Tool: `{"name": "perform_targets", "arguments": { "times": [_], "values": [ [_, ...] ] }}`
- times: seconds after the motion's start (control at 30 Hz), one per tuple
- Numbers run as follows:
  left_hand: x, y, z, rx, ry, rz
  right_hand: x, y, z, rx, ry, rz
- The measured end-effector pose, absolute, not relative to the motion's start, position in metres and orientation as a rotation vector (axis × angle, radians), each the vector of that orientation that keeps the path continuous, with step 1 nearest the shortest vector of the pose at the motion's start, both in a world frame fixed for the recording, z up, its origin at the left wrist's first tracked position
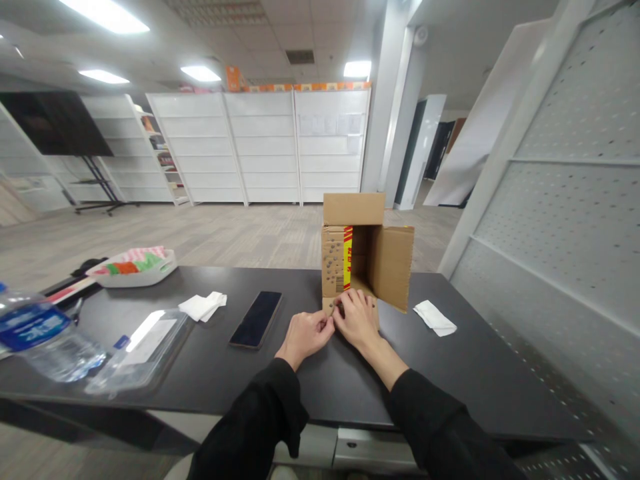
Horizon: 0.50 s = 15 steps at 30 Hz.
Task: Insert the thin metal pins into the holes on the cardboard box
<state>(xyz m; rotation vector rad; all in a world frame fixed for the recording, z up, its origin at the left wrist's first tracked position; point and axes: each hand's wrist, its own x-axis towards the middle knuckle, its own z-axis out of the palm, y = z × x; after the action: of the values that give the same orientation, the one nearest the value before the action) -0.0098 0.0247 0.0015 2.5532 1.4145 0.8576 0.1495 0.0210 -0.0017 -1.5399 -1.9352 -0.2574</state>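
Note:
A cardboard box point(334, 267) stands on the dark table, its opening facing me and its flaps spread up, right and down. Small dark round spots dot its left panel, beside a yellow and red strip of tape point(347, 257). My right hand point(359, 319) lies over the lower flap, fingers bent, thumb and forefinger close together at the flap's left part. Just left of it, my left hand point(306, 335) is closed in a pinch, its fingertips near the right thumb. Whatever is between the fingertips of either hand is too small or hidden to name.
Left of my hands lie a phone point(257, 320), a crumpled tissue point(204, 306), a clear plastic case point(145, 350) and a water bottle point(45, 333). A white basket point(133, 277) stands at the far left. Another tissue point(434, 318) lies right, near a perforated panel point(565, 200).

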Motion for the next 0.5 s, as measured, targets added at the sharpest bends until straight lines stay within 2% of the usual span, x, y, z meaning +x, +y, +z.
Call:
{"name": "perform_targets", "arguments": {
  "times": [0.5],
  "values": [
    [-0.0097,0.0238,0.0024,2.535,1.423,0.867,0.1492,0.0255,-0.0046,-1.535,-1.921,-0.313]
  ]
}}
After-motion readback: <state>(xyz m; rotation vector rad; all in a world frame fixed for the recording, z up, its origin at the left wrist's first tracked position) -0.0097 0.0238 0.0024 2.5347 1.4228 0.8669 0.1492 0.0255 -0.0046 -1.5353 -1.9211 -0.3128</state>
